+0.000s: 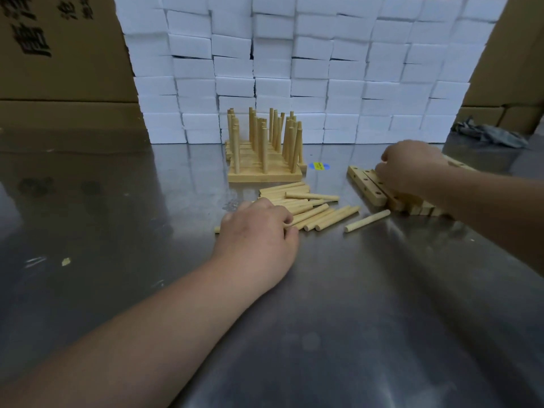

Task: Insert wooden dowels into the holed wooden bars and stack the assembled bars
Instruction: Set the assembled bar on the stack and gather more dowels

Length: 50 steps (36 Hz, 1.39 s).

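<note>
The left hand (259, 234) lies knuckles-up on the shiny metal table (368, 304), at the near end of a loose pile of dowels (309, 206). Its fingers are curled down, the grip closed on one dowel from the pile; a dowel tip pokes out on the far left side of the hand. One single dowel (367, 220) lies by itself just to the right of the pile, between it and the holed bars (366, 184).

The holed bars stand on edge in a tight slanting row at the right. The right hand (412, 169) sits on top of this row, fingers curled over the far end, the grip closed on the bars there; which bar it has cannot be told.

Behind the pile, at the middle of the table, the assembled bars (265, 172) lie side by side with their dowels standing upright. A small blue and yellow sticker (321, 166) is just to their right. A wall of white blocks (294, 69) rises at the back, with cardboard boxes (59, 69) on the left.
</note>
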Motion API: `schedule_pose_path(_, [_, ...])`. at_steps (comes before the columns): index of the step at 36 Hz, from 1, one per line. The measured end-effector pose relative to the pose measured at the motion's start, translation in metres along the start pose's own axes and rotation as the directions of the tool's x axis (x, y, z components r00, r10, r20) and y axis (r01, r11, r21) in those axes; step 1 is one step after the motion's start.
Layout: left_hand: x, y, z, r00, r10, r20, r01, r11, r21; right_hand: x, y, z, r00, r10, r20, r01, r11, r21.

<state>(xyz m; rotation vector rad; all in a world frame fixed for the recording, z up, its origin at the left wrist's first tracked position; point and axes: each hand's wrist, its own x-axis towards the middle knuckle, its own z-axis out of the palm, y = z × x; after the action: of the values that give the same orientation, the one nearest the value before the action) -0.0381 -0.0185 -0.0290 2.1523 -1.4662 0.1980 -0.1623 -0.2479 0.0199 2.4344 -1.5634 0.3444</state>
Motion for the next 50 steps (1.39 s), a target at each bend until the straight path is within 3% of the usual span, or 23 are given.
schedule_pose_path(4, [0.000,0.000,0.001,1.000,-0.016,0.025,0.015,0.999,0.043,-0.036,0.009,0.011,0.999,-0.023,0.025,0.024,0.999,-0.047])
schedule_pose_path(8, [0.000,0.000,0.002,0.999,-0.010,0.037,0.008,0.999,0.053,-0.060,0.002,0.023,0.989,-0.140,-0.056,0.140,0.990,0.009])
schedule_pose_path(14, [0.000,-0.003,0.002,0.996,-0.007,0.088,0.000,0.997,0.079,-0.060,-0.001,0.031,0.967,-0.245,0.069,0.238,0.967,0.094])
schedule_pose_path(19, [0.000,-0.002,0.002,0.996,-0.019,0.090,0.011,0.996,0.083,-0.060,-0.003,0.028,0.950,-0.311,0.025,0.309,0.949,0.063])
schedule_pose_path(25, [0.001,-0.001,0.001,0.996,-0.033,0.086,0.022,0.992,0.121,-0.059,-0.003,0.024,0.952,-0.280,-0.124,0.293,0.951,0.097])
schedule_pose_path(33, [0.002,-0.001,-0.001,0.990,-0.113,0.088,0.103,0.989,0.105,-0.055,-0.001,0.026,0.981,-0.177,0.076,0.182,0.981,-0.067])
schedule_pose_path(50, [0.001,-0.001,-0.003,0.991,-0.121,0.049,0.117,0.990,0.072,-0.057,-0.006,0.026,0.980,-0.195,-0.045,0.197,0.980,0.034])
